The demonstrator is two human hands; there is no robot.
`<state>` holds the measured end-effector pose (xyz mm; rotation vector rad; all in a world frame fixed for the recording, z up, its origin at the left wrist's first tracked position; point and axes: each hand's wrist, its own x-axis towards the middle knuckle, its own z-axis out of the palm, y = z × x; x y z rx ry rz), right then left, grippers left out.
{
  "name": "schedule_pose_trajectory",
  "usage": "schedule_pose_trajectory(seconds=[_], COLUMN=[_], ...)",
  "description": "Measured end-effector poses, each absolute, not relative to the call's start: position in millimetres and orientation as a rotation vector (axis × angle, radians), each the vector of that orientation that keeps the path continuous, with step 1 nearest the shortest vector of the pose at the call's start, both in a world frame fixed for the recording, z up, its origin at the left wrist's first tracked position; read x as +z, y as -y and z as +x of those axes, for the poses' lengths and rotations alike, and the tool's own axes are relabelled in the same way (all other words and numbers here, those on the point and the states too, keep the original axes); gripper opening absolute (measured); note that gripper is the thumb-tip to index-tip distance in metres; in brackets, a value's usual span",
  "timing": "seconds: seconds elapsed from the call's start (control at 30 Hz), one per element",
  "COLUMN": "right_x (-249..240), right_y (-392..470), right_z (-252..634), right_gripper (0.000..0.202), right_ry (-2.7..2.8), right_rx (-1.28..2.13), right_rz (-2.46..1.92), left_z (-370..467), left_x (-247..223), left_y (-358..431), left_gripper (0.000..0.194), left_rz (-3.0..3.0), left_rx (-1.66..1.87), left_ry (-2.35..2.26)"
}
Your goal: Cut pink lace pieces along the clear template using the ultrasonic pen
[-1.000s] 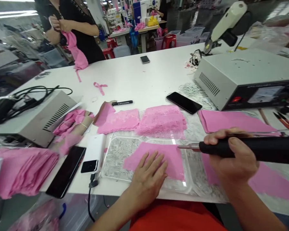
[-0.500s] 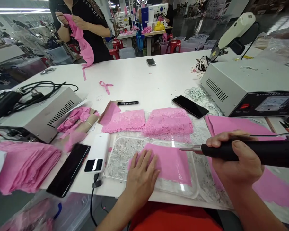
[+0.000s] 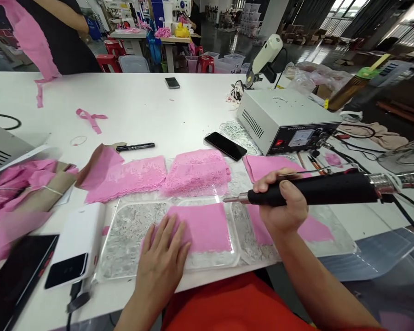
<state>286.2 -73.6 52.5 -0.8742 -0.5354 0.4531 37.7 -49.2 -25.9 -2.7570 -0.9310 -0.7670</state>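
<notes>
Pink fabric point(image 3: 206, 227) partly hidden under left hand point(image 3: 163, 253); co-worker point(image 3: 69, 41) cropped

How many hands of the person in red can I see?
2. The left hand lies partly on the pink cloth; the right hand grips the black tool. Those of the person in black don't show.

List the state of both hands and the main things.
Left hand: open, palm down on the pink piece
Right hand: closed around the black-handled tool
Pink piece: spread flat
Black-handled tool: tip at the piece's corner, contact unclear
White power bank: cable plugged in
Phone by the gauge box: screen dark
Marker: lying flat
</notes>
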Motion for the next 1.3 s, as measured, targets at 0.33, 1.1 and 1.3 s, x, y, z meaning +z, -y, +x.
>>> schedule_pose_trajectory(seconds=[0.33,1.1,1.3], right_x=[54.0,35.0,33.4], right_y=[61.1,14.2,12.6], right_z=[255.1,196.2,195.5], right_gripper=[0.012,0.013,0.014], right_ry=[0.617,0.708,0.733], right_rx=[0.600,0.768,0.771], right_rz=[-0.800,-0.767,-0.769], left_z=[41.0,44.5,44.6], left_x=[-24.6,-24.0,-24.6], left_y=[56.2,67.0,67.4], left_gripper=[0.032,0.037,0.038], left_rz=[-2.735,-2.704,-2.700], left_rx=[-0.801,-0.871,-0.880], left_ry=[1.036,1.250,1.261])
